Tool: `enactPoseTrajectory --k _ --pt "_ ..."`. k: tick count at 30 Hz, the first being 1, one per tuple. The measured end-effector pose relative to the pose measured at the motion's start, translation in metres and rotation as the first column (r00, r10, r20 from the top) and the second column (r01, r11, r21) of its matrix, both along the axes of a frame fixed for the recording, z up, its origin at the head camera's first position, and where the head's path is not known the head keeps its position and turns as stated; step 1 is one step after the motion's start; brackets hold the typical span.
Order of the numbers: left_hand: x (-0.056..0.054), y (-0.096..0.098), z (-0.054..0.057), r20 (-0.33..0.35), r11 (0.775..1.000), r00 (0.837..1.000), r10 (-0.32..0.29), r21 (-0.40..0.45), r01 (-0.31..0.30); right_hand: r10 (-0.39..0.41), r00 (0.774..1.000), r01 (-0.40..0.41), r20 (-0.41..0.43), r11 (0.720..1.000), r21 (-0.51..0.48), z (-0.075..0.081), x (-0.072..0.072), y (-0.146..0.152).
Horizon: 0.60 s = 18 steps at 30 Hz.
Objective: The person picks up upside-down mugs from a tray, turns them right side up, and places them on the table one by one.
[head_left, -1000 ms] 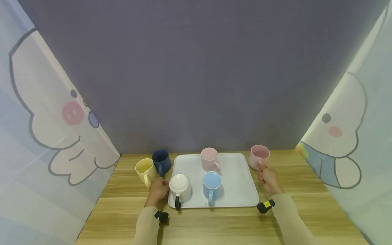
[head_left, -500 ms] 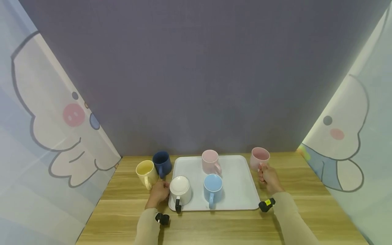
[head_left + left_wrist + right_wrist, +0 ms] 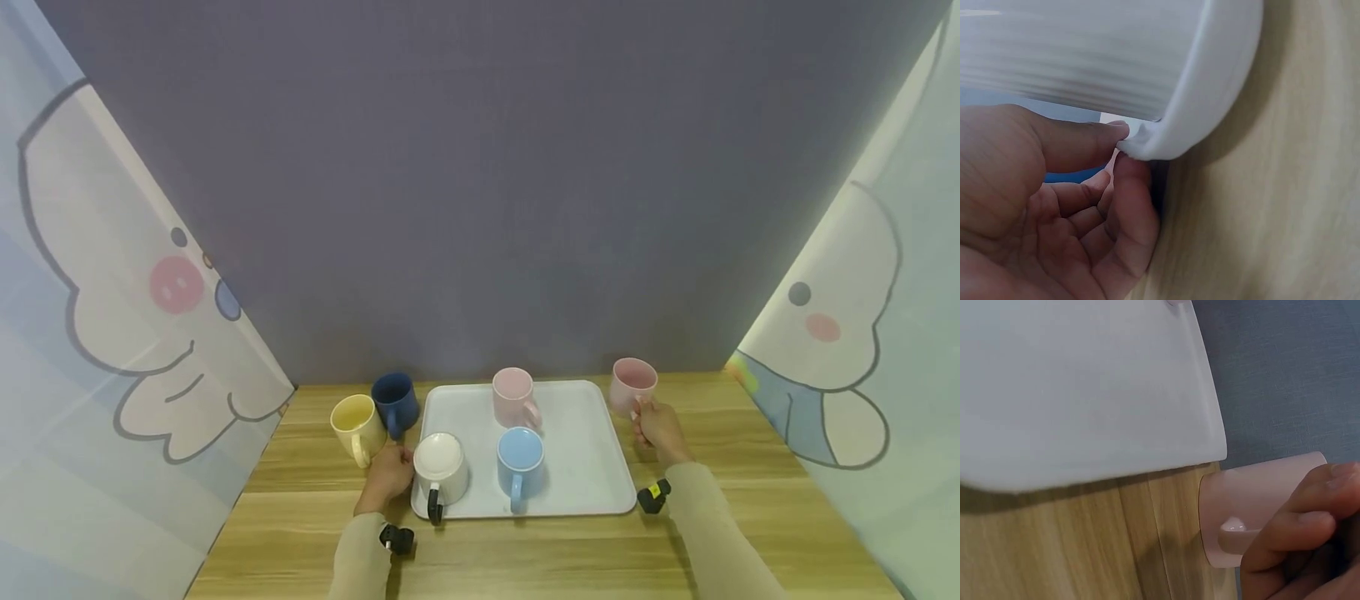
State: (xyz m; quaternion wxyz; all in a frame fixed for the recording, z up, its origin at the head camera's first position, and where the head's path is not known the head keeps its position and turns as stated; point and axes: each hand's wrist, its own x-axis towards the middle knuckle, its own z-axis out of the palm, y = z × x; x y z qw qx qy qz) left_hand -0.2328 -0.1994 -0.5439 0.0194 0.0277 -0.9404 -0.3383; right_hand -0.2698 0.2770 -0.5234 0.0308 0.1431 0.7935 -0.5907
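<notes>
My left hand (image 3: 389, 477) pinches the left edge of a white tray (image 3: 585, 467) between thumb and fingertip. In the left wrist view that tray rim (image 3: 1210, 106) lies between the fingertips (image 3: 1115, 130). Right of the tray, my right hand (image 3: 660, 429) grips the handle of an upright pink mug (image 3: 630, 390); its fingers (image 3: 1291, 531) curl at the handle in the right wrist view. On the tray, a white mug (image 3: 450, 479) with a black handle and a light blue mug (image 3: 528, 477) stand upside down. Behind them on the tray is another pink mug (image 3: 510, 404).
Left of the tray, a yellow mug (image 3: 369, 421) and a dark blue mug (image 3: 405, 404) stand upright on the wooden table (image 3: 525, 558), close to my left hand. A grey wall (image 3: 480, 250) rises behind the table, with cartoon-printed cloth (image 3: 195, 375) on either side.
The right wrist has turned slightly, with the fingers still on the pink mug's handle. The left hand, the tray and the other mugs keep their places; the head view shifts a little.
</notes>
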Motion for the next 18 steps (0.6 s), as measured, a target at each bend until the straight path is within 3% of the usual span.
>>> enactPoseTrajectory --k 8,13,18 --pt "-0.0014 -0.0021 -0.0004 0.057 0.997 0.998 -0.002 0.083 -0.002 0.014 0.999 -0.016 0.045 0.999 0.031 0.0021 0.0013 0.0010" --pt "0.0005 -0.0009 0.0031 0.051 0.996 0.999 -0.008 0.089 0.003 0.003 0.999 -0.004 0.044 1.000 0.025 0.0019 -0.0001 0.0026" --pt "-0.0022 -0.0020 -0.0002 0.052 0.998 0.999 -0.003 0.065 -0.001 0.013 0.999 -0.014 0.053 1.000 0.016 0.0006 -0.0006 0.0041"
